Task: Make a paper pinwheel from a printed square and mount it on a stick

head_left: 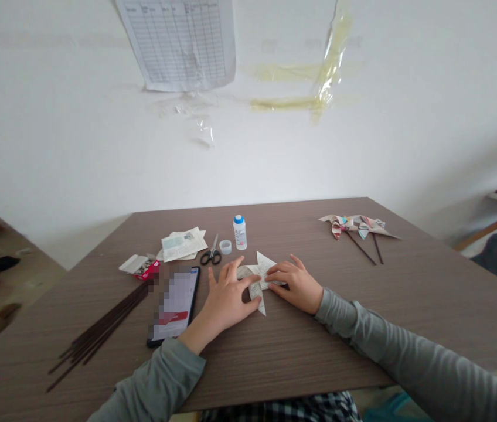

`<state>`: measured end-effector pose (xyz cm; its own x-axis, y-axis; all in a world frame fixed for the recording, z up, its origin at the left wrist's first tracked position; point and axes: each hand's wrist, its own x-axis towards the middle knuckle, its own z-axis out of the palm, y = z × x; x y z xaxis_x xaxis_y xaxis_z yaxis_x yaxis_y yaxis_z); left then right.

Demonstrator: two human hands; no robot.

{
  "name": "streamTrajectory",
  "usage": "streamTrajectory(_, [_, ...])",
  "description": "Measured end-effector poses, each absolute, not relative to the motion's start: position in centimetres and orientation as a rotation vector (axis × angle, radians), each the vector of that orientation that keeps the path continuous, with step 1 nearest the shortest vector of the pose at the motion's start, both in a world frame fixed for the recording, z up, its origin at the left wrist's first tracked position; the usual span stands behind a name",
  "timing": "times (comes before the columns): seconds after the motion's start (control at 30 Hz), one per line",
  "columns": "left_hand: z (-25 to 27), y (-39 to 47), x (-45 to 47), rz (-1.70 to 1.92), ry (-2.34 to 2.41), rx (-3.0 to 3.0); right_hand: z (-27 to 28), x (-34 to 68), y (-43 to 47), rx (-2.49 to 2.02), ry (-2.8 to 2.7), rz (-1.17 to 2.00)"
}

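A pinwheel point(256, 289) folded from printed newspaper lies on the table in front of me, its pointed blades spread around the centre. My left hand point(230, 295) holds it from the left, with thumb and index finger on the blades and the other fingers raised and spread. From the right, my right hand point(296, 283) holds the pinwheel with its fingertips near the middle and covers part of the right blade. Whether anything small is under those fingertips is hidden. Just beyond the hands are black-handled scissors point(211, 254), a small clear round cup point(225, 247) and a white bottle with a blue cap point(240, 233).
Left of my hands lie a phone point(176, 305), a bundle of thin dark sticks point(103, 321), an open red-and-white box point(143, 266) and newspaper pieces point(184, 244). Finished-looking pinwheels on sticks point(358, 226) rest at the table's point(407, 305) far right. A wall stands behind.
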<state>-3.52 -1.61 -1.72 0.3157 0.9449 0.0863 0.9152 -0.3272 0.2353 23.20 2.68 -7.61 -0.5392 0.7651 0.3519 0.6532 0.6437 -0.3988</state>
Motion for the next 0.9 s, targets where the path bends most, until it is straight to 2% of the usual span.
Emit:
streamTrajectory(0.6, [-2.9, -1.2, -3.7, 0.446, 1.687, 2.423, -7.2, 22.9, 2.6, -1.117, -2.366, 0.291])
streamTrajectory(0.9, [-1.9, -1.4, -3.4, 0.349, 1.711, 2.425, -7.1, 23.1, 2.6, -1.117, -2.374, 0.333])
